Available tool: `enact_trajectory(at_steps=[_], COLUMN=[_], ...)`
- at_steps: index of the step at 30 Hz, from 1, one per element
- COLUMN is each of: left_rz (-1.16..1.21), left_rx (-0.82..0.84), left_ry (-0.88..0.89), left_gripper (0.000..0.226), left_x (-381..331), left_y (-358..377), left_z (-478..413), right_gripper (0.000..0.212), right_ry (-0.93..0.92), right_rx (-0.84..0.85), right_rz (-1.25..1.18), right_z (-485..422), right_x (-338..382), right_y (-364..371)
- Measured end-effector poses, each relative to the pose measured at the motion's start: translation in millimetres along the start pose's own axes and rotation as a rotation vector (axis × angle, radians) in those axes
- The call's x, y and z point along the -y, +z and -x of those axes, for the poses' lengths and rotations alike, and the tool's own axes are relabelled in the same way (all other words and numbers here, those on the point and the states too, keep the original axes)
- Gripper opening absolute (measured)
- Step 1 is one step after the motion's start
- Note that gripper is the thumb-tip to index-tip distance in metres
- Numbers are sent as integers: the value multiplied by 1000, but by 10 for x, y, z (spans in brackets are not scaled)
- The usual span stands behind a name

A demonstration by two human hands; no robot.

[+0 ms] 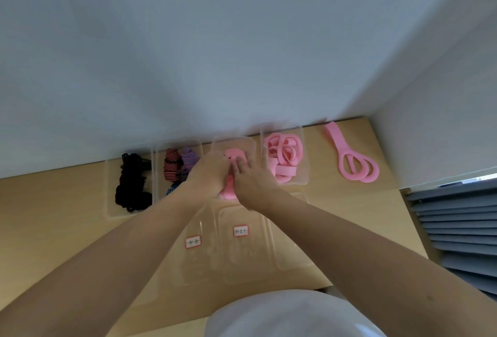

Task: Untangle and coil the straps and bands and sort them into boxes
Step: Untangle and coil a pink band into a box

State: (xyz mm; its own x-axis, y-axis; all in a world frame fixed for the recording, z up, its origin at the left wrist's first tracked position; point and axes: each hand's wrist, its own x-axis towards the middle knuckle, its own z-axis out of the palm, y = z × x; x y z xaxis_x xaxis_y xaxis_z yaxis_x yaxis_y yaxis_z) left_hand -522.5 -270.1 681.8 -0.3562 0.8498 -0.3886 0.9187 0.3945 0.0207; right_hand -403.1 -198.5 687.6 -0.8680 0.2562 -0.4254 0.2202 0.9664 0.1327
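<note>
Nearest to me is a white shirt (295, 315) at the bottom, and two bare arms go out from it over the table (53, 215).

Both hands meet on one pink band (233, 155). It sits in the middle clear box (234, 140), by the wall. My left hand (212, 172) has its fingers curled down round the band and grips it. My right hand (250, 178) lies on it with its fingers fairly straight and spread, pressing on top. The hands touch each other. The picture is a bit blurry here, so I cannot see the fingertips well.

Just right of that box is another clear box (305, 148). It is full of pink bands (285, 159) in a loopy pile. Further right, a loose pink band (352, 159) lies flat on the table with two loops at one end.

Just left of the middle box is a box of striped bands (177, 164), red, purple and blue. Left of that is a box of black bands (133, 183).

Closer to me, under my arms, lie clear trays with two small red-edged labels (240, 231). I cannot read the writing.

On the far right are grey blinds (457, 223).
</note>
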Motion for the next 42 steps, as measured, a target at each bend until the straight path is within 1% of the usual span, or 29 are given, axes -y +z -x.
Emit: enact_trajectory(at_steps=[2, 5, 7, 9, 10, 11, 12, 13, 14, 15, 17, 20, 22, 23, 26, 31, 34, 39, 42], left_rz=[21, -82, -117, -127, -100, -59, 11, 72, 100, 76, -15, 6, 26, 48, 110, 175, 199, 231, 237], left_rx=[53, 63, 81, 126, 146, 150, 130, 88, 38, -15, -106, -208, -219, -193, -152, -126, -125, -46, -33], left_ry=[-38, -77, -72, -66, -77, -78, -78, -86, -90, -90, -58, -31, -43, -60, -61, -27, -51, -81, -130], left_gripper=[25, 25, 25, 19, 19, 15, 9, 16, 22, 24, 26, 35, 43, 49, 60, 61, 60, 64, 63], left_x=[-42, -145, -214, -219, -211, -178, -143, -128, -124, -133, -197, -361, -485, -556, -832, -1398, -1797, -2391, -2616], left_y=[-14, -147, -183, -230, -265, -272, -271, -279, -306, -343, -437, -595, -688, -734, -853, -1003, -1069, -1082, -1038], left_z=[1, -48, -59, -38, -17, -11, -1, 14, 39, 75, 154, 243, 252, 248, 210, 116, 72, -46, -165], right_gripper=[75, 74, 73, 74, 73, 67, 54, 44, 41, 40, 39, 31, 29, 30, 33, 30, 25, 25, 23], right_ry=[4, -8, -13, -26, -40, -64, -96, -127, -151, -158, -138, -69, 3, 38, 122, 252, 327, 325, 287], right_rx=[83, 200, 230, 216, 198, 158, 90, 9, -64, -116, -199, -323, -380, -393, -362, -302, -233, -154, -177], right_rz=[12, 8, -12, -53, -89, -122, -145, -158, -169, -186, -181, -119, -142, -161, -232, -338, -375, -474, -536], right_z=[-30, -26, -10, 13, 25, 55, 88, 115, 136, 155, 206, 339, 477, 549, 804, 1194, 1377, 1594, 1656], right_x=[6, 8, 10, -31, -65, -111, -167, -230, -301, -384, -565, -874, -1094, -1203, -1517, -2007, -2300, -2763, -2994], right_y=[-67, -214, -271, -318, -331, -351, -364, -364, -365, -365, -399, -504, -564, -576, -571, -384, -212, -8, 70])
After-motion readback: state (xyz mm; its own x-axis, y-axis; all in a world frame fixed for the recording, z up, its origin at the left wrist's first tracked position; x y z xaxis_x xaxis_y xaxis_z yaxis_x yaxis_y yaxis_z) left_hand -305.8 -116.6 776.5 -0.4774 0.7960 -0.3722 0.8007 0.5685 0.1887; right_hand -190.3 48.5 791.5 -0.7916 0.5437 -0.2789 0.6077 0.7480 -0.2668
